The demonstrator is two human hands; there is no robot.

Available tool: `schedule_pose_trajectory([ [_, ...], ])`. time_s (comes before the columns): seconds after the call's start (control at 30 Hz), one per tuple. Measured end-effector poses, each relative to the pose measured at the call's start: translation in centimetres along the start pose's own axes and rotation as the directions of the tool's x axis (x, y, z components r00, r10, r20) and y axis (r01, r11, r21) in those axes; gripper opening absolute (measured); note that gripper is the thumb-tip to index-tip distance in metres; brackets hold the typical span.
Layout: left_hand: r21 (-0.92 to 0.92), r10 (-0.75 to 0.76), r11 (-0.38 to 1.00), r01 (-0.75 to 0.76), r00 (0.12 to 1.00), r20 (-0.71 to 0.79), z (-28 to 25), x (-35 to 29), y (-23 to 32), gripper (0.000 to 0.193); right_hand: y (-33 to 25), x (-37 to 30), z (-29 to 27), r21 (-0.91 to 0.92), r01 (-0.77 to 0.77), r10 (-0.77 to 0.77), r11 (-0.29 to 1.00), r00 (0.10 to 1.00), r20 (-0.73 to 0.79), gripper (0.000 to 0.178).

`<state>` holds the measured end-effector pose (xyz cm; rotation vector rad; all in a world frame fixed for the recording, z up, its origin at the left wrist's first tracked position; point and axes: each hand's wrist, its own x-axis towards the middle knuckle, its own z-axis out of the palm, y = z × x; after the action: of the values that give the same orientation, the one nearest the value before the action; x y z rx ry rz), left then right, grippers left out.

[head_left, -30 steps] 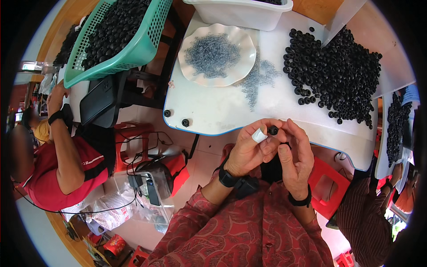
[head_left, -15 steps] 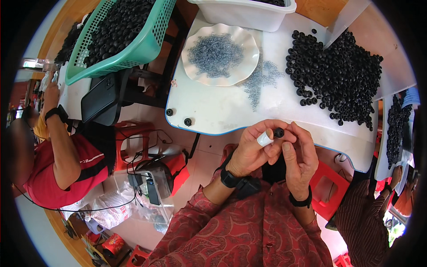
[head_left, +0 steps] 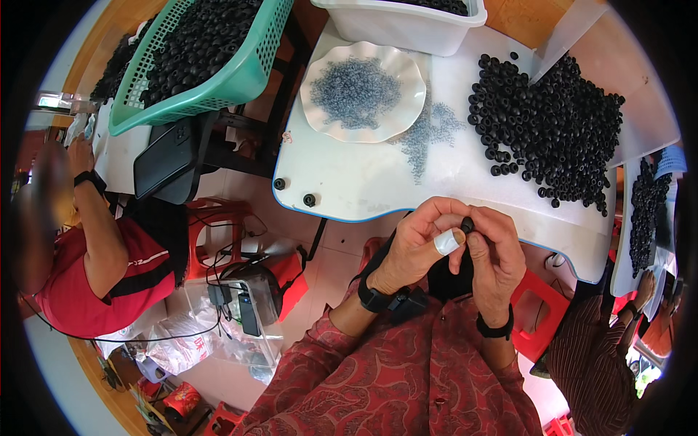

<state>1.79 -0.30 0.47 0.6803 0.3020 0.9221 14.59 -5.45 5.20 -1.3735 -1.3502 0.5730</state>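
In the head view, the left hand and the right hand meet just in front of the table's near edge. Between their fingertips is one small black bead, pinched by thumb and forefinger on both sides, with only narrow gaps left; a white band of tape wraps the left thumb. On the white table, a wavy-edged plate holds a heap of tiny clear rings, and more rings lie loose just beside it. A large pile of black beads spreads on the right side of the table; two single beads sit near the left front corner. A white tub stands at the back, and a green basket full of black pieces stands to the left.
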Motion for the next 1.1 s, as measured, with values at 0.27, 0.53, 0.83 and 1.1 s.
schedule_pose_trajectory([
  [0.27, 0.032, -0.007, 0.999, 0.008, 1.000, -0.029, 0.9, 0.2, 0.1, 0.039, 0.0, 0.3, -0.3, -0.033, 0.075, -0.074, 0.997, 0.997, 0.038, 0.021],
  [0.53, -0.033, -0.045, 0.999, 0.043, 0.998, -0.052, 0.2, 0.1, -0.5, 0.031, 0.4, -0.8, -0.2, 0.031, -0.071, 0.072, 0.997, 0.997, -0.032, 0.027],
  [0.83, -0.022, -0.035, 0.999, 0.033, 0.996, -0.078, 1.7, 0.0, -0.4, 0.035, 0.0, -0.6, 1.4, 0.079, -0.212, 0.203, 0.974, 0.974, 0.100, 0.047],
  [1.1, -0.049, -0.003, 0.999, -0.001, 0.996, -0.089, 1.1, -0.1, -1.2, 0.033, -0.2, -0.5, 1.8, 0.105, -0.310, 0.303, 0.945, 0.950, 0.080, 0.049],
])
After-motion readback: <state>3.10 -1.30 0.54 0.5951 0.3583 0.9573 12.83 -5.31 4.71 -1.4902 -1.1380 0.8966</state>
